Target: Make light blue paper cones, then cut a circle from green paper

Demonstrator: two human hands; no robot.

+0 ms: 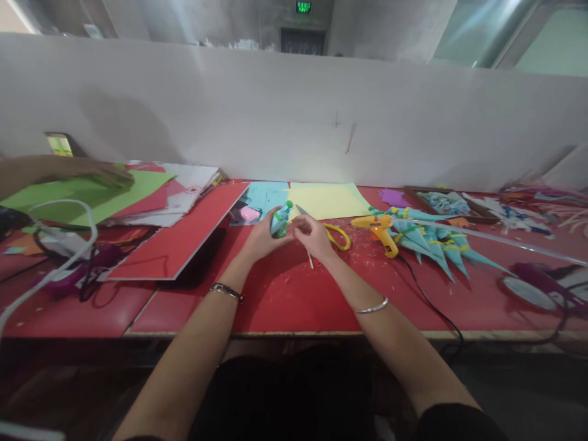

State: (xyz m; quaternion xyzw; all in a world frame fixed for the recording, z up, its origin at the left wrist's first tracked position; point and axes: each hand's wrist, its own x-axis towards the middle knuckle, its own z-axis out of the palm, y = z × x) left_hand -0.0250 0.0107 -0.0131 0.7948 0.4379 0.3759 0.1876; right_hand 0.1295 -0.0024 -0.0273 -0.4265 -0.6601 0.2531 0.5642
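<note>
At the middle of the red table [275,306], our left grip [263,241] is curled round a small blue-green piece [279,222] with green trim, holding it upright or slightly tilted. Our right grip [315,237] is just beside it, thumb and fingertips pressed close together; we cannot tell what, if anything, they pinch. A thin pale stick [311,261] shows below the right fingers, and scissors [339,236] with yellow handles lie near that hand. Farther right, a yellow glue gun [379,231] rests beside blue paper cones [429,240] banded in yellow, with a tray [482,211] of small pieces beyond. Behind our hands we have a pale yellow sheet [328,199] and blue paper [266,193]. To our left a red board [184,229] slants upward, and past it another person's hand [108,174] is over a green sheet [149,182].
</note>
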